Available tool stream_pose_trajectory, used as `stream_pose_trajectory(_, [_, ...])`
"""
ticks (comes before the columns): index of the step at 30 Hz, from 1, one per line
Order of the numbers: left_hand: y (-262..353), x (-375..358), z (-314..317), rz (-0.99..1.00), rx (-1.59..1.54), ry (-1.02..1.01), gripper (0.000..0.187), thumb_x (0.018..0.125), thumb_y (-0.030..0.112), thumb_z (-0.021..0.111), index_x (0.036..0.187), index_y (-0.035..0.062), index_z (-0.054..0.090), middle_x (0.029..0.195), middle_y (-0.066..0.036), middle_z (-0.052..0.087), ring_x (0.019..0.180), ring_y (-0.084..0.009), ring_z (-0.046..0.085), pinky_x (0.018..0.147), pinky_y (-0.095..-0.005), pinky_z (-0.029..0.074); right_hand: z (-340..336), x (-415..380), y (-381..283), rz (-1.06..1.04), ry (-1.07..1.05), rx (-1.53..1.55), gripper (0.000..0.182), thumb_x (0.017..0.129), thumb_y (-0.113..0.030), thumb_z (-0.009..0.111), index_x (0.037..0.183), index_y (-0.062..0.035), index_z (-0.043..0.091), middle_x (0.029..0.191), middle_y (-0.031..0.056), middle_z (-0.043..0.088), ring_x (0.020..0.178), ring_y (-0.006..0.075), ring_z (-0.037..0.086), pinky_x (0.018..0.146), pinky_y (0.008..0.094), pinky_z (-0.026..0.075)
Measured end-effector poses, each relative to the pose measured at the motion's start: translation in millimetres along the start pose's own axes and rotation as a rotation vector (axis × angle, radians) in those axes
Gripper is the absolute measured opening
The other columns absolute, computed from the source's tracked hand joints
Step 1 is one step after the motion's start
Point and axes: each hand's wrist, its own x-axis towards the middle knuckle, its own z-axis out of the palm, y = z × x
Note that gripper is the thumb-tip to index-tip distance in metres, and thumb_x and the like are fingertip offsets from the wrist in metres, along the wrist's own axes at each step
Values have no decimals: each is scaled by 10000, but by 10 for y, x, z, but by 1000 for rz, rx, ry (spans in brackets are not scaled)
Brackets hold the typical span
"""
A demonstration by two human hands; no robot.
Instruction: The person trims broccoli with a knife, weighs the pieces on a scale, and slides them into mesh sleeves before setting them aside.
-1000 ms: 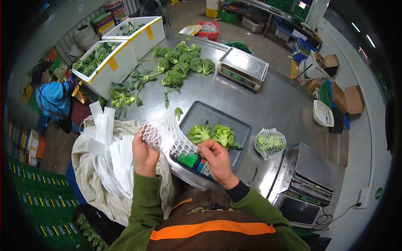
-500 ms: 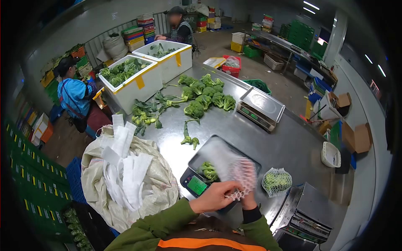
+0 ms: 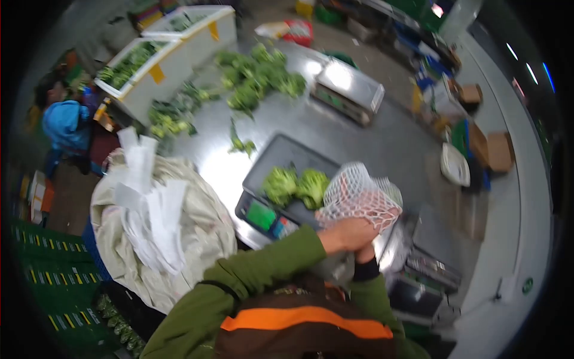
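Note:
A white foam net (image 3: 357,186) is stretched over my right hand (image 3: 375,206), whose fingers show faintly through the mesh. My left hand (image 3: 350,233) grips the net's lower edge near the right wrist. Just left of the net, two broccoli heads (image 3: 296,186) lie on the dark tray (image 3: 281,149) of a scale with a green display (image 3: 261,215). Whether the netted broccoli is behind my hands cannot be made out.
More broccoli (image 3: 257,75) lies toward the back, beside a second scale (image 3: 348,90). White foam boxes (image 3: 197,42) hold greens. Foam nets (image 3: 158,206) lie on a sack (image 3: 206,227) at left. A person in blue (image 3: 64,125) is beyond; a metal machine (image 3: 433,251) stands right.
The view has shifted and tilted. The net, blurred before, is now spread wider over my right hand and has moved right of the tray. Two broccoli heads on the tray are now uncovered.

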Motion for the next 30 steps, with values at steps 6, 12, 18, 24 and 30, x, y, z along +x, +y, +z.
stream_pose_trajectory(6, [33, 200, -369, -144, 91, -209, 448, 950, 344, 508, 1261, 27, 568, 1272, -210, 568, 1226, -352, 506, 1074, -425, 360, -449, 183, 372, 106, -134, 109, 510, 958, -296, 493, 1374, -2, 484, 1432, 237, 442, 1345, 372, 395, 1161, 443, 254])
stream_pose_trajectory(12, [-499, -155, -519, 120, 644, 345, 586, 879, 226, 562, 1386, -41, 444, 1446, -275, 409, 1395, -425, 329, 1182, -508, 208, 69, 275, -241, -124, 4, -122, 504, 944, -283, 510, 1360, 1, 494, 1450, 240, 427, 1354, 381, 392, 1147, 461, 277])
stream_pose_trajectory(18, [-741, -933, -1133, -499, 687, 266, 407, 873, 110, 520, 1214, -110, 552, 1333, -323, 482, 1259, -486, 441, 1103, -524, 310, 294, 782, -992, -397, 75, 23, 422, 921, -214, 535, 1267, 26, 569, 1377, 246, 503, 1304, 388, 449, 1116, 464, 327])
stream_pose_trajectory(24, [-1310, -782, -1471, -805, 446, 192, 354, 888, 173, 452, 967, -73, 695, 916, -330, 637, 922, -473, 607, 864, -501, 473, 388, 1244, -958, -68, -18, 130, 373, 957, -243, 452, 1160, 2, 647, 1266, 206, 605, 1237, 343, 523, 1072, 416, 372])
stream_pose_trajectory(30, [-1669, -670, -1655, -908, -533, 576, 264, 907, 200, 593, 946, -19, 736, 766, -88, 683, 621, -207, 605, 605, -338, 484, 279, 1634, -746, 170, -290, 452, 370, 952, -266, 481, 1074, 14, 691, 1083, 171, 698, 983, 312, 656, 870, 374, 489])
